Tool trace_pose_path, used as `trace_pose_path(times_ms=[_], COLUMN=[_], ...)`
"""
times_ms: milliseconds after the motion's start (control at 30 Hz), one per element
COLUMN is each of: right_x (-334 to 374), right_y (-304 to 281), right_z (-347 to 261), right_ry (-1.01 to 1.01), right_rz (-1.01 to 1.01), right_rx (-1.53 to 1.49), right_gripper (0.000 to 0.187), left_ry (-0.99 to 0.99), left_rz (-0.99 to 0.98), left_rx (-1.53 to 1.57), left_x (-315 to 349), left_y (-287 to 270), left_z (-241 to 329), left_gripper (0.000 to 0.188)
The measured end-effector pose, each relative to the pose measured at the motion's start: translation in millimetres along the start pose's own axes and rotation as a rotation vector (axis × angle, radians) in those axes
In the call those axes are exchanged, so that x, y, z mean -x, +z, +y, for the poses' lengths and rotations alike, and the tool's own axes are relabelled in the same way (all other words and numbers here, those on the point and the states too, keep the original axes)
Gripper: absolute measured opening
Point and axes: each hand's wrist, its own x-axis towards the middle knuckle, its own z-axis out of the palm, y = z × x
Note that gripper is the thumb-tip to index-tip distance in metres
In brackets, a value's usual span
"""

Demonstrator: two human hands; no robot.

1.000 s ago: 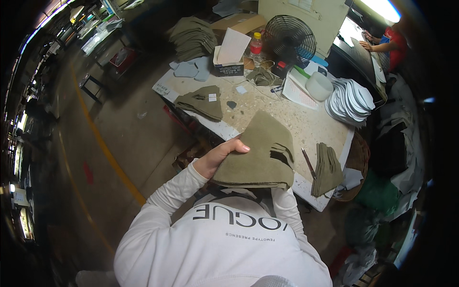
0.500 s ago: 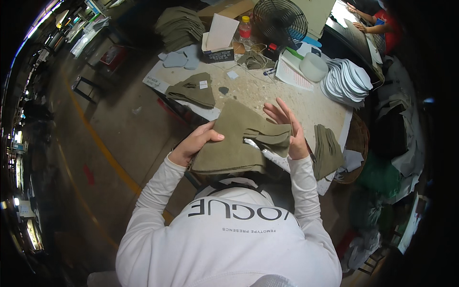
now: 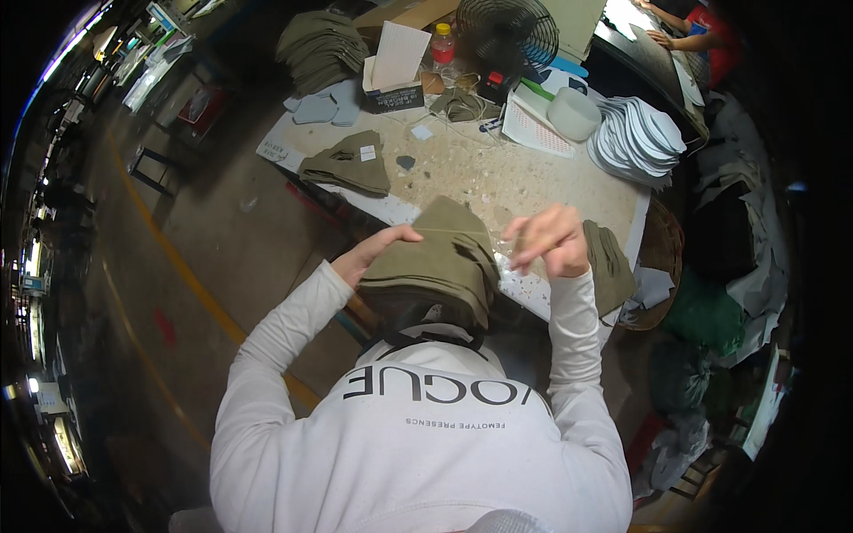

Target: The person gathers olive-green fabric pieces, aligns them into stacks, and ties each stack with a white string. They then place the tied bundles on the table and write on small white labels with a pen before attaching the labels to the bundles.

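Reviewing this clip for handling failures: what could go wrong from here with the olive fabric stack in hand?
1. The stack of olive fabric pieces sits at the worktable's near edge, steadied only by the left hand; it could tip off.
2. The right hand is raised off the stack, so the top layers may shift.
3. A second olive bundle lies just beside the right wrist and could get knocked off.

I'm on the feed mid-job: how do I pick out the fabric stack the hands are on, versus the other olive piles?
Start at the speckled worktable and come to its near edge, just in front of the white-sleeved person. The stack of olive fabric pieces sits there between the left hand and right hand. Unlike the smaller olive pile at the table's left edge, hands touch it.
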Motion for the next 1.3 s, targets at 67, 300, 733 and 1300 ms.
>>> trace_pose_path(times_ms=[67, 300, 733, 1300], right_x=[38, 58, 18, -45], right_y=[-8, 43, 51, 34], right_z=[24, 172, 48, 19], right_ry=[-0.095, -0.157, 0.058, 0.084], right_rz=[0.328, 0.607, 0.601, 0.018], right_rx=[-0.368, -1.227, -0.027, 0.827], right_gripper=[0.035, 0.045, 0.087, 0.041], left_ry=[0.197, 0.473, 0.238, 0.424], left_rz=[-0.053, -0.159, -0.081, 0.080], left_rx=[0.138, -0.036, -0.342, -1.418], left_x=[9, 27, 66, 1], left_y=[-9, 20, 83, 45], left_z=[3, 15, 46, 18], left_gripper=[0.043, 0.050, 0.046, 0.053])
